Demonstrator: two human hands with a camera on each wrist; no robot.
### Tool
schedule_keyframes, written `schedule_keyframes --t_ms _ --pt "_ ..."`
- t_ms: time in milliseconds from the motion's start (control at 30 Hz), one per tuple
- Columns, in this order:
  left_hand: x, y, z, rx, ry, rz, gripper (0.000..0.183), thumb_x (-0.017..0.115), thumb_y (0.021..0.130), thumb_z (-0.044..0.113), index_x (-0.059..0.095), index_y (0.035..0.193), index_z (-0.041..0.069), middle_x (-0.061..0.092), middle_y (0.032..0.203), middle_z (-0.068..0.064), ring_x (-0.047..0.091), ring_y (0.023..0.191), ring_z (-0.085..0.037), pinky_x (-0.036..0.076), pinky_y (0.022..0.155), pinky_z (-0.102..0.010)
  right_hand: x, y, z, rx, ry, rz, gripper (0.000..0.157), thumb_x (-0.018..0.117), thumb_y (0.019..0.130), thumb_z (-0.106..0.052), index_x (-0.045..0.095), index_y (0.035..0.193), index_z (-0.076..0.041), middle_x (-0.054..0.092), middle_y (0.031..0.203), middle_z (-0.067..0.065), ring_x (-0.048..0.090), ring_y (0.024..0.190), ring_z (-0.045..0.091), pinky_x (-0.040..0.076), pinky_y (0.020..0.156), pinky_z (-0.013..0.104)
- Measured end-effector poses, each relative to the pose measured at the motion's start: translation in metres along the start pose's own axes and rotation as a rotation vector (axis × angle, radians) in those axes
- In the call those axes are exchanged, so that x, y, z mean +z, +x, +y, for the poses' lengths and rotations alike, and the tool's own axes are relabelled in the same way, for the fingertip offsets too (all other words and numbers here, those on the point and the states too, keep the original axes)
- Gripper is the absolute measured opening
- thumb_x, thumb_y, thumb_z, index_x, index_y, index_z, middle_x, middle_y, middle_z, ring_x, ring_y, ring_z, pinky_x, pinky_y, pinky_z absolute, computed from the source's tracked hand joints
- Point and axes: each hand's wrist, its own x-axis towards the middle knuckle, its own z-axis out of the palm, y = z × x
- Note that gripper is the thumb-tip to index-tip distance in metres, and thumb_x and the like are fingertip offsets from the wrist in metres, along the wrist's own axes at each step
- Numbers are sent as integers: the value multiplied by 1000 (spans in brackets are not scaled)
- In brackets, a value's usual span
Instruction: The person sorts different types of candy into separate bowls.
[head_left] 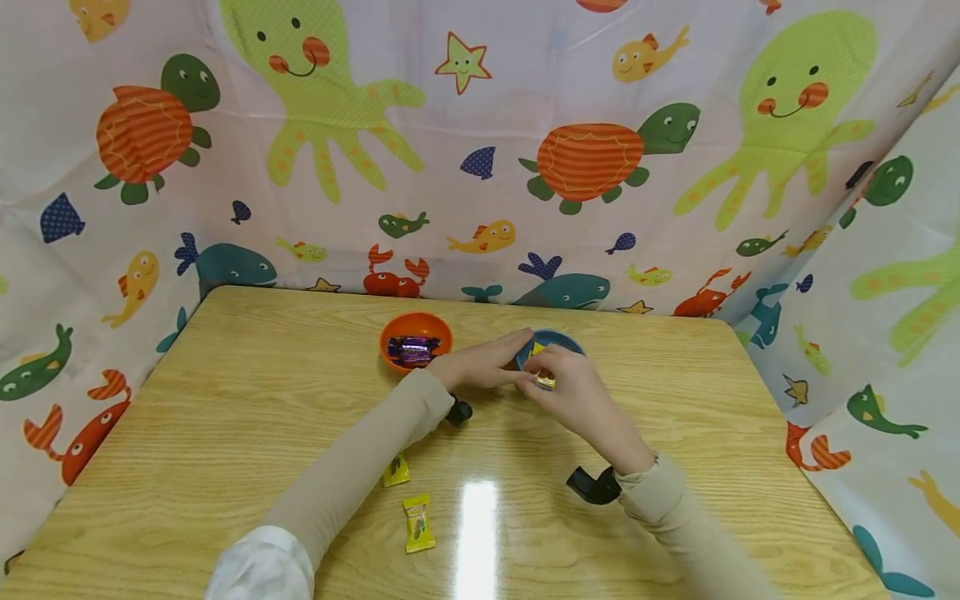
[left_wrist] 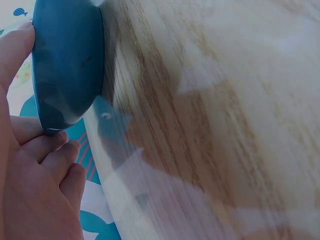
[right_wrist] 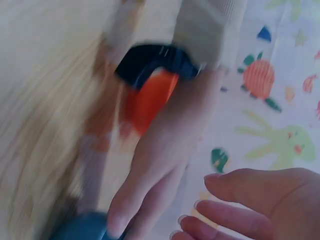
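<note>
My left hand (head_left: 483, 362) holds a blue bowl (head_left: 564, 337) by its side, thumb and fingers spread along the rim. The left wrist view shows this bowl (left_wrist: 70, 65) close up, between the thumb and the curled fingers. Over the bowl is my right hand (head_left: 570, 382), fingers bent downward. A yellow-wrapped candy (head_left: 545, 382) shows just below its fingertips, with another bit of yellow partly hidden behind the hand. From the right wrist, my right hand (right_wrist: 260, 202) has thumb and fingers loosely bent and apart, nothing visible between them.
An orange bowl (head_left: 387, 343) with purple-wrapped candies (head_left: 412, 351) stands beside the left wrist. Two yellow candy packets lie nearer on the wooden table (head_left: 285, 392): one packet (head_left: 418, 523) in full view, the other (head_left: 396, 471) partly under the left sleeve. A patterned curtain (head_left: 420, 167) surrounds the table.
</note>
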Motion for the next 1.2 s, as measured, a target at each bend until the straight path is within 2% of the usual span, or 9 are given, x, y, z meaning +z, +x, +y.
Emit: schedule_keyframes --t_ms 167,333,433,633,967,1067,1200 --pt "0 -1 0 10 -15 -3 81 47 104 43 0 160 7 1 167 -7 3 152 -18 8 122 -34 6 -7 -23 -7 36 11 14 80 84 -9 74 95 -4 66 91 6 65 83 20 57 73 36" --pt "0 -3 1 -4 -72 7 88 54 100 49 2 161 11 1 167 -2 5 152 -15 9 121 -34 17 -14 -42 -37 37 17 16 81 83 -12 74 95 -5 67 92 5 64 82 18 56 71 33" --pt "1 -5 3 -13 -88 14 89 54 99 51 2 161 12 1 167 -1 6 151 -15 10 121 -35 26 -17 -52 -62 40 7 16 81 83 -12 73 94 -5 69 94 6 64 82 19 56 72 31" --pt "1 -4 4 6 -22 25 90 50 100 54 3 160 7 4 167 -6 6 152 -18 11 121 -35 50 -23 -68 -108 48 -45 16 81 82 -14 74 93 -5 67 89 6 64 80 20 55 69 27" --pt "-2 1 2 -11 92 7 93 48 98 59 4 160 5 6 166 -9 8 152 -20 10 121 -33 95 -24 -81 -160 49 -173 20 80 83 -18 73 93 -2 66 87 7 61 77 14 51 68 23" --pt "-2 2 2 -8 106 1 93 48 98 59 4 159 5 6 166 -9 8 152 -20 11 121 -33 107 -22 -85 -159 38 -214 23 79 84 -21 73 95 -2 67 91 6 60 82 13 51 71 23" --pt "-3 2 3 -8 106 -6 94 48 98 61 4 160 5 6 166 -9 8 152 -19 11 121 -33 121 -20 -89 -128 25 -258 33 78 84 -23 73 110 -3 69 106 6 62 99 15 53 83 27"
